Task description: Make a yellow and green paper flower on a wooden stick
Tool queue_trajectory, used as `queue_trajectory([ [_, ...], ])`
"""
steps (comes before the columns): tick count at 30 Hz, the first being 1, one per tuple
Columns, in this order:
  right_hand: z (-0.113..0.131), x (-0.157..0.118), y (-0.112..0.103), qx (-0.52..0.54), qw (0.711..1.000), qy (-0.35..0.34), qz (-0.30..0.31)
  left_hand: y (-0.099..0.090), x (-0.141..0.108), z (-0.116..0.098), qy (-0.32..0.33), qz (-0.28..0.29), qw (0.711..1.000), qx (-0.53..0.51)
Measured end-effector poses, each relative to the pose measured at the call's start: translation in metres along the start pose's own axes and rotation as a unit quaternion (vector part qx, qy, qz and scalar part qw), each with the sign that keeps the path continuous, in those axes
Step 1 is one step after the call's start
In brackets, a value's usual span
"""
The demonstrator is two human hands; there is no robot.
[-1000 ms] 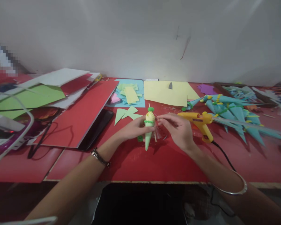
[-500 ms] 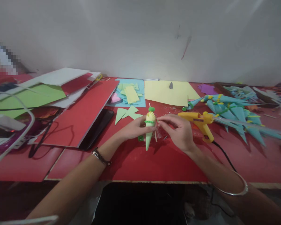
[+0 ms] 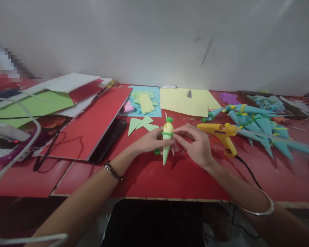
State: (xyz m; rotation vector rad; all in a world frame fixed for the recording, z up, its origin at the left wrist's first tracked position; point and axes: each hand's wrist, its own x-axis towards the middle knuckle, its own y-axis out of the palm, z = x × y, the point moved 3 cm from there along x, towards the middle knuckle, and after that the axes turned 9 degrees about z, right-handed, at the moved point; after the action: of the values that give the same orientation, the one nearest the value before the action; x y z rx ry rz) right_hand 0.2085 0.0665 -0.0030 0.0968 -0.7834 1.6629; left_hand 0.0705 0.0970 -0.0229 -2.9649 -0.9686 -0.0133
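A paper ice cream cone (image 3: 166,151) stands nearly upright in my left hand (image 3: 151,140), point down. It has a pale green cone, a green band round its rim, a yellow swirl, a green ball on top and a thin stick poking up. My left fingers are closed around it below the band. The thumb and fingertips of my right hand (image 3: 195,142) are pinched against the right side of the band; whatever lies between them is too small to make out. A yellow glue gun (image 3: 220,132) lies just right of my right hand.
Pale green paper cut-outs (image 3: 141,124) lie behind my left hand. Red boards (image 3: 92,123) lean over a dark phone-like slab (image 3: 109,140) at left. Blue paper cones (image 3: 265,127) are heaped at right. A yellow sheet (image 3: 182,103) lies by the wall; a white cable (image 3: 0,178) hangs at left.
My right fingertips have come in from slightly right of the cone to touch its green band. The whole view has shifted a little; my left hand keeps its hold.
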Motion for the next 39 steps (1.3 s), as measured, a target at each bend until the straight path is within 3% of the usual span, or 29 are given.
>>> queue_trajectory([
  [15,-0.002,0.003,0.001,0.024,0.999,-0.012,0.028,0.003,0.000,-0.002,0.004,0.034,0.999,-0.023],
  [22,-0.010,0.004,-0.002,0.017,0.998,0.055,0.000,-0.001,-0.002,0.001,-0.010,-0.019,1.000,0.004],
  [29,-0.033,-0.002,0.008,-0.012,0.979,0.158,0.131,-0.003,-0.002,-0.005,-0.030,-0.095,0.995,0.000],
  [39,-0.027,-0.001,0.008,0.045,0.962,0.170,0.211,-0.003,-0.002,-0.007,-0.048,-0.134,0.990,-0.015],
])
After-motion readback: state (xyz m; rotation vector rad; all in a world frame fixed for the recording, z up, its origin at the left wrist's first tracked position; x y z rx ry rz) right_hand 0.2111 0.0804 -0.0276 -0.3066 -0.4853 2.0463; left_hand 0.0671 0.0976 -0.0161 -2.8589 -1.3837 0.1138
